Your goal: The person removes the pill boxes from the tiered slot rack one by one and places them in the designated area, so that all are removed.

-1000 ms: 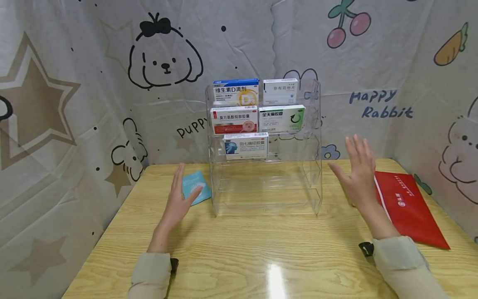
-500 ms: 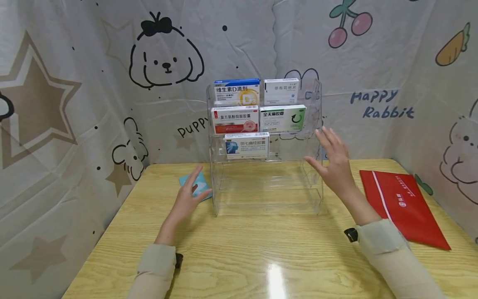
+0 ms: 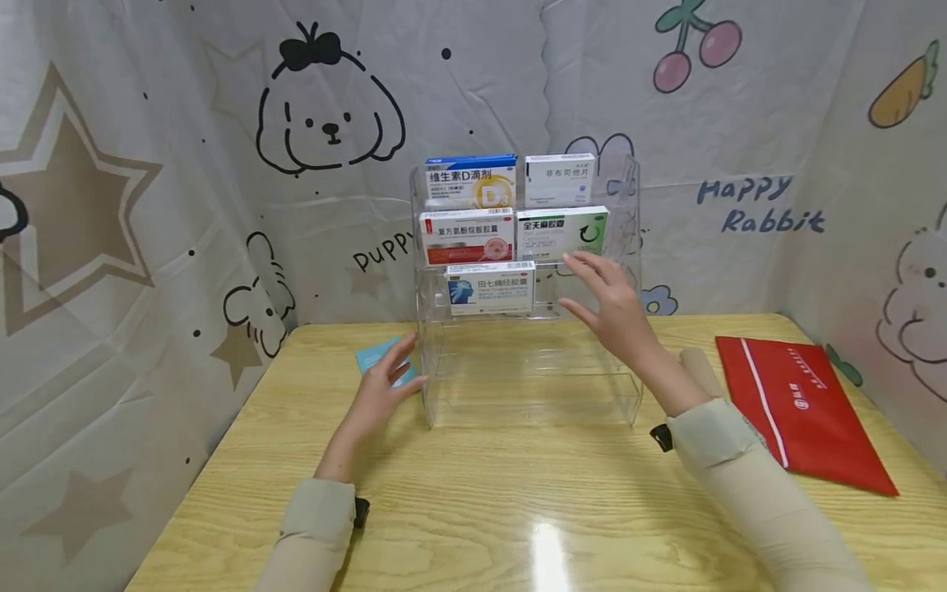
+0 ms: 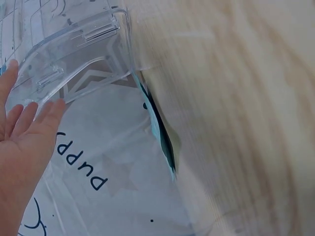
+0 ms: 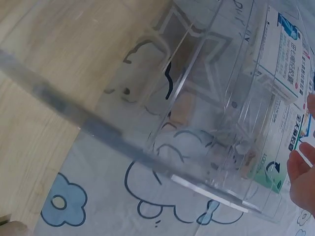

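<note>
A clear acrylic tiered stand [image 3: 528, 411] holds several medicine boxes on its upper tiers. The left hand [image 3: 379, 393] is at the stand's left side panel, fingers extended; contact is unclear. In front of the stand's right half is the right hand [image 3: 620, 316], its fingers slightly bent near the lower edge of the green-and-white medicine box [image 3: 558, 230]. Nothing is in its grasp, and touch cannot be told. Left of that box sits a red-and-white medicine box [image 3: 466, 238]. Below is a white-and-blue medicine box [image 3: 491, 289]; above are a vitamin D box [image 3: 469, 182] and a small white box [image 3: 560, 181].
A light blue packet [image 3: 373, 353] lies left of the stand, partly behind the left hand. On the right lies a red pouch [image 3: 806, 411], with a tan object [image 3: 701, 370] beside it, partly covered by the right forearm. Printed cloth [image 3: 473, 99] hangs behind the wooden table [image 3: 473, 501].
The right hand has moved left from beside the red pouch to the stand's front. The left hand has shifted right, up to the stand's side. The boxes have stayed put.
</note>
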A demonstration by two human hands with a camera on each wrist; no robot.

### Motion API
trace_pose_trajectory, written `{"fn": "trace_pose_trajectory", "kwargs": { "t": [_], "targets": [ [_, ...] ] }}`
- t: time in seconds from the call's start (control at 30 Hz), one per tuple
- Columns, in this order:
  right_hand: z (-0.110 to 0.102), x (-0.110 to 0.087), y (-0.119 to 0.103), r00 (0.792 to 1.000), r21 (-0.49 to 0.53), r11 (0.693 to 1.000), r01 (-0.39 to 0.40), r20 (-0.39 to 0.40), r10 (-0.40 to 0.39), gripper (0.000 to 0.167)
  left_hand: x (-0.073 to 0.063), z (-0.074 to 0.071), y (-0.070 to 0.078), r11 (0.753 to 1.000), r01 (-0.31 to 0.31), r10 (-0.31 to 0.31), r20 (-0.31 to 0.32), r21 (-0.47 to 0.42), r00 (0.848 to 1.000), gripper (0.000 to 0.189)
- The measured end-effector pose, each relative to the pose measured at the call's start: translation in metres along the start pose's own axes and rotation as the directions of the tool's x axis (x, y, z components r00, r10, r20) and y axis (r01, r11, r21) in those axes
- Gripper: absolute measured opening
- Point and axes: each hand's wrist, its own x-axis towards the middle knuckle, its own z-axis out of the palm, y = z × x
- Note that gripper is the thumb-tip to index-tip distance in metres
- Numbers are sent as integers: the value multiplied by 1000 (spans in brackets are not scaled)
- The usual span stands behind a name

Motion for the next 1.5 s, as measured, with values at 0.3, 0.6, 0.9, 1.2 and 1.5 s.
{"fn": "trace_pose_trajectory", "kwargs": {
  "t": [0.3, 0.6, 0.9, 1.2, 1.5],
  "targets": [
    [22, 22, -2, 996, 30, 1000, 7, 92, -10, 57, 1, 1, -1, 999, -24, 25, 21, -37, 999, 65],
    [36, 29, -5, 992, 69, 997, 31, 121, -39, 48, -1, 0, -1, 996, 11, -7, 51, -83, 999, 69],
    [43, 27, -6, 996, 91, 996, -3, 88, -5, 42, 0, -3, -2, 996, 0, 6, 71, -94, 997, 73],
    [48, 28, -13, 997, 153, 985, -81, 27, 78, 29, 2, -3, -5, 995, 24, -17, 73, -100, 997, 74],
    [45, 32, -20, 970, 307, 920, -245, 79, 232, 25, 1, -4, -3, 995, 46, -39, 74, -86, 996, 73]
  ]
}}
